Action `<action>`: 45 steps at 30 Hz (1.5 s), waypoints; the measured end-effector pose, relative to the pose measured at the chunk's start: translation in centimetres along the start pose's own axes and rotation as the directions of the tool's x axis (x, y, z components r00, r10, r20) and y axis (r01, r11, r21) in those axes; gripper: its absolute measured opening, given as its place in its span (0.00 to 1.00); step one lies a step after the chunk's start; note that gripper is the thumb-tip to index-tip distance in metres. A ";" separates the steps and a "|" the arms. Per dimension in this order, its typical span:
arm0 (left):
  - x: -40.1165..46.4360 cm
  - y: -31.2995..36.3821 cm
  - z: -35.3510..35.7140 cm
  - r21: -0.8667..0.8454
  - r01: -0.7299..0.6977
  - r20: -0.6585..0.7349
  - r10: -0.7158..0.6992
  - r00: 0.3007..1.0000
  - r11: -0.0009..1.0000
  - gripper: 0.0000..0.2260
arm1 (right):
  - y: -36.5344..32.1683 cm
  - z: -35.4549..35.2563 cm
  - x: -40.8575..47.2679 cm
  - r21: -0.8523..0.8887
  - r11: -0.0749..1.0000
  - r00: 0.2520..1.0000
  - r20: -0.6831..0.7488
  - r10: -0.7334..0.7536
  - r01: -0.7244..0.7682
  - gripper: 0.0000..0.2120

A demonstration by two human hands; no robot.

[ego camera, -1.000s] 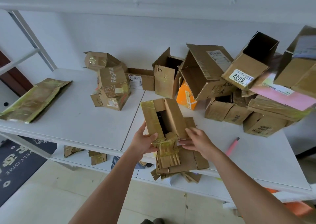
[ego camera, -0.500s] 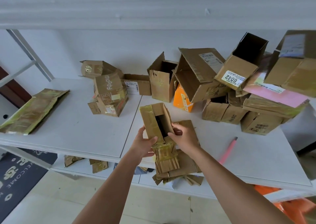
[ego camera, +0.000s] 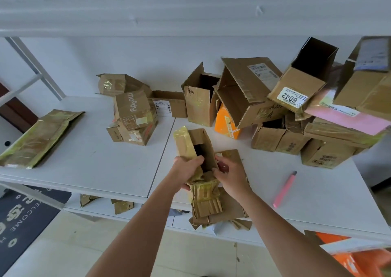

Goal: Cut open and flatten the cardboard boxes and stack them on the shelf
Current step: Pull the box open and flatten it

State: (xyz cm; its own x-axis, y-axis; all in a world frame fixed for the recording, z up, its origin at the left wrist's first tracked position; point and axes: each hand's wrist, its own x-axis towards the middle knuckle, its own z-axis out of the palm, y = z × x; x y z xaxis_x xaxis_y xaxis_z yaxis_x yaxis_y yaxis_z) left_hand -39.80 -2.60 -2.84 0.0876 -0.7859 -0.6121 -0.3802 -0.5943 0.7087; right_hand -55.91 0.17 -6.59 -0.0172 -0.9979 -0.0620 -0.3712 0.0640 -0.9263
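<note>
Left hand [ego camera: 187,172] grips the taped left wall of a small open box [ego camera: 195,149], fingers curled round the edge, thumb at the dark slot. Box is held just above the front of the shelf [ego camera: 105,164], tilted away from the person, mouth facing up and toward the camera.

L→R across the shelf:
- Far left: flattened taped box [ego camera: 40,138] lying flat, apparently the start of the stack.
- Left-centre: "moody" box [ego camera: 133,110] sitting on another crushed carton, not yet cut.
- Centre: box in hand; under it a flattened piece [ego camera: 230,208] overhanging the shelf edge.
- Right hand [ego camera: 229,176] pinches the right wall of the same box, fingers curled on the cardboard.
- Right of hands: pink cutter [ego camera: 284,189] lying on the shelf, apart from both hands.
- Far right: pile of uncut boxes, incl. one labelled 6042 [ego camera: 296,86].

Handling (judgement): light, thin corrugated, already creased, so walls fold w/ little force. Glossy tape looks slick and stiffens the seams. Best hold is on opposite walls near the corners, bare cardboard not tape. Torn flaps at the near end prob. weak, so avoid pulling there.
</note>
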 end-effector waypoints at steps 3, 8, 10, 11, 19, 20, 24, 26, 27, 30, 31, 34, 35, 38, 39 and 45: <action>-0.2 -1.6 -2.7 -0.261 0.005 0.241 0.060 0.969 0.965 0.26 | 0.3 0.1 0.1 0.024 0.999 1.000 0.000 0.028 -0.028 0.20; 0.0 -7.6 -3.8 -0.695 0.129 0.244 0.063 0.968 0.707 0.19 | 1.0 -0.2 0.1 0.039 0.996 0.996 0.008 0.085 -0.086 0.21; 0.0 -8.3 -2.3 -0.674 0.065 0.112 0.015 0.994 0.736 0.21 | 0.9 0.0 0.0 0.013 0.996 0.996 0.001 0.085 -0.085 0.21; 0.0 -8.1 -1.8 -0.660 0.017 0.036 0.009 0.999 0.751 0.24 | 0.8 0.1 0.0 0.005 0.996 0.996 -0.002 0.091 -0.091 0.21; -0.7 -3.5 -5.7 0.007 -0.506 -0.214 0.495 0.842 0.863 0.39 | -2.0 -1.3 0.2 -0.070 0.995 0.995 -0.067 -0.072 0.067 0.20; -0.8 -2.9 -6.4 0.073 -0.555 -0.225 0.556 0.800 0.829 0.40 | -3.0 -1.4 0.4 -0.107 0.982 0.983 -0.084 -0.163 0.154 0.20; -1.0 -1.7 -8.0 0.174 -0.609 -0.220 0.634 0.742 0.774 0.44 | -6.8 -2.3 1.0 -0.237 0.883 0.900 -0.063 -0.431 0.406 0.20; -1.0 -2.0 -8.0 0.169 -0.591 -0.257 0.615 0.746 0.788 0.45 | -8.3 -3.0 1.1 -0.293 0.814 0.849 -0.011 -0.528 0.502 0.20; -0.9 -2.2 -7.8 0.157 -0.582 -0.289 0.601 0.745 0.798 0.45 | -8.7 -3.3 1.0 -0.353 0.760 0.818 0.030 -0.574 0.546 0.20; -0.7 -3.8 -6.3 0.071 -0.511 -0.383 0.497 0.779 0.856 0.33 | -8.0 -4.0 0.8 -0.551 0.527 0.713 0.194 -0.673 0.647 0.21; -0.7 -4.6 -5.4 0.024 -0.468 -0.398 0.437 0.807 0.884 0.28 | -7.2 -4.0 0.8 -0.572 0.489 0.706 0.245 -0.664 0.658 0.21; -0.6 -7.1 -2.4 -0.106 -0.330 -0.414 0.260 0.872 0.938 0.29 | -3.9 -3.7 0.1 -0.533 0.580 0.785 0.357 -0.506 0.616 0.20; -0.5 -7.7 -1.6 -0.121 -0.298 -0.424 0.222 0.878 0.947 0.33 | -2.9 -3.5 -0.2 -0.498 0.620 0.795 0.377 -0.475 0.606 0.19; 0.0 -8.1 0.3 -0.077 -0.293 -0.490 0.220 0.844 0.953 0.37 | -1.0 -2.8 -0.7 -0.417 0.697 0.811 0.337 -0.478 0.583 0.18; 0.1 -7.9 0.8 -0.046 -0.308 -0.511 0.242 0.825 0.950 0.37 | -0.7 -2.8 -0.6 -0.395 0.723 0.823 0.317 -0.472 0.566 0.18; 0.1 -7.0 1.2 0.246 -0.285 -0.549 0.376 0.746 0.926 0.27 | -0.4 -3.1 -0.5 -0.522 0.707 0.847 0.059 -0.529 0.478 0.17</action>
State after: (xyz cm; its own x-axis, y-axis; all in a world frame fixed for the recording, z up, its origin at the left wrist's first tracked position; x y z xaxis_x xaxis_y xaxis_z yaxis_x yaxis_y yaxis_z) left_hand -38.26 1.69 -8.34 0.4285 -0.9035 0.0021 -0.6040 -0.2848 0.7443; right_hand -58.68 0.67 -5.06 0.2368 -0.8783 0.4154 -0.7550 -0.4354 -0.4903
